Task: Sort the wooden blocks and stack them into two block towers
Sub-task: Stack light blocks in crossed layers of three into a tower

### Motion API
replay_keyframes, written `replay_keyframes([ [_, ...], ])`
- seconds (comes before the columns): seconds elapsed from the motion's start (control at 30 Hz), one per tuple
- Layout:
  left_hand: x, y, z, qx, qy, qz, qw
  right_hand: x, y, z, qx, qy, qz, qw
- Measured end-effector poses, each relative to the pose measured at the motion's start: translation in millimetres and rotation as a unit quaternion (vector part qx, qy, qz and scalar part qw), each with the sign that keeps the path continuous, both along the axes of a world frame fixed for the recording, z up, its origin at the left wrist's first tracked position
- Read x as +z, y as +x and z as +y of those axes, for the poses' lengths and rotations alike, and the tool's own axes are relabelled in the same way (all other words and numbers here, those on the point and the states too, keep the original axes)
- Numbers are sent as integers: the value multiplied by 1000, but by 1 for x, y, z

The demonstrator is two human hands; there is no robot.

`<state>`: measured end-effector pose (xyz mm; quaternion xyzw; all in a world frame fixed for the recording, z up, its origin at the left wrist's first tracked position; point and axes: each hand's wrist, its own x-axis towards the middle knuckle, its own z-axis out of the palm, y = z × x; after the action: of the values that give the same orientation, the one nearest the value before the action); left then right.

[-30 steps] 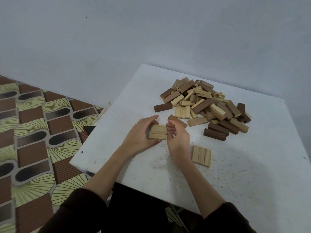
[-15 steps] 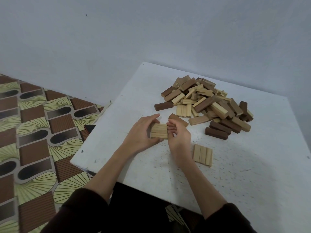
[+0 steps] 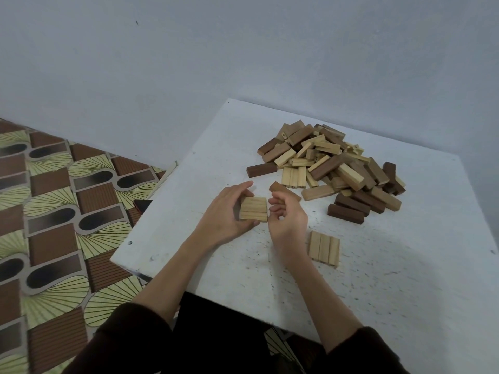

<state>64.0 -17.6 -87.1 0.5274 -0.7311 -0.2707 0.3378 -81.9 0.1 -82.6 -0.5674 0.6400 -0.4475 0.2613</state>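
Both hands' fingers curled, left hand [image 3: 224,217] gripping pale block bundle [image 3: 253,209]

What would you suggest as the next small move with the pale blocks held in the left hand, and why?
Probably set the held set of pale blocks crosswise on the flat row of three pale blocks beside the right wrist. The left hand grips the set just above the table, the right hand holds nothing clearly, and that row looks like a tower's first layer.
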Motion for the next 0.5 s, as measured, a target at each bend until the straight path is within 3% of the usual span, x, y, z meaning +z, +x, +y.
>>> replay_keyframes([
  [0.5, -1, 1, 0, -7, -2, -1, 1000, -3, -1, -2, 23, 16, -14, 1000],
])
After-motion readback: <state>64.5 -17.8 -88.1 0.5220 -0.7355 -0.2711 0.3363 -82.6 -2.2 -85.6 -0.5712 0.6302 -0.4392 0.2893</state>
